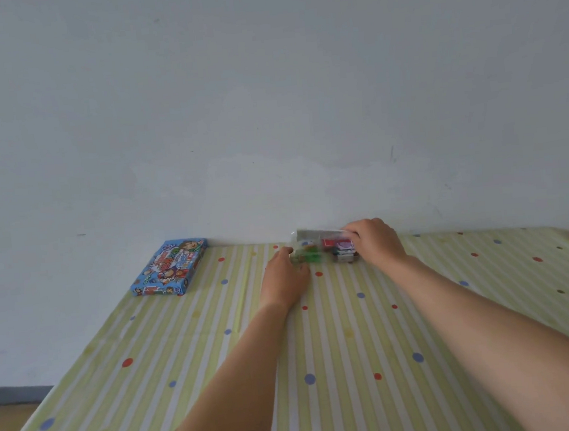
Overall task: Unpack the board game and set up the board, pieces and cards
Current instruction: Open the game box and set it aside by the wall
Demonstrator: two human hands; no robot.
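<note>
A blue cartoon-printed game box lies flat at the table's far left, against the wall. To its right, at the far edge, sits a clear plastic tray with green pieces and card stacks in it. My left hand grips the tray's left end, fingers curled by the green pieces. My right hand curls over the tray's right end, above the cards. Motion blur hides finer detail of the contents.
The table wears a green-and-white striped cloth with coloured dots. A pale wall stands right behind the far edge. The table's left edge drops to a wooden floor.
</note>
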